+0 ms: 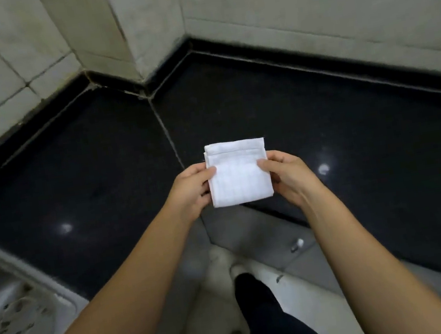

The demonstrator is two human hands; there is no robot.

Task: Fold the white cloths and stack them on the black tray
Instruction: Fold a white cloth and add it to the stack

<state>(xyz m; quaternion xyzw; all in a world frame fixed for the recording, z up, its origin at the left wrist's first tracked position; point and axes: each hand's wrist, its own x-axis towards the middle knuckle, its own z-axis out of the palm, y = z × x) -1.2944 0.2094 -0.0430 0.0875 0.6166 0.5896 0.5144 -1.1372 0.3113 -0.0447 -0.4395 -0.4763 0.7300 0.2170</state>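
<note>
A white cloth (238,172), folded into a small square, is held up above the black countertop (99,167) near its front edge. My left hand (193,191) pinches the cloth's left edge, thumb on top. My right hand (285,175) pinches its right edge the same way. No black tray is in view, and no other cloth shows.
The black counter runs into a corner with tiled walls (304,5) behind it. A steel sink (10,298) sits at the lower left. Below the counter edge are cabinet fronts with small metal knobs (296,244), the floor, and my dark trouser leg (264,314).
</note>
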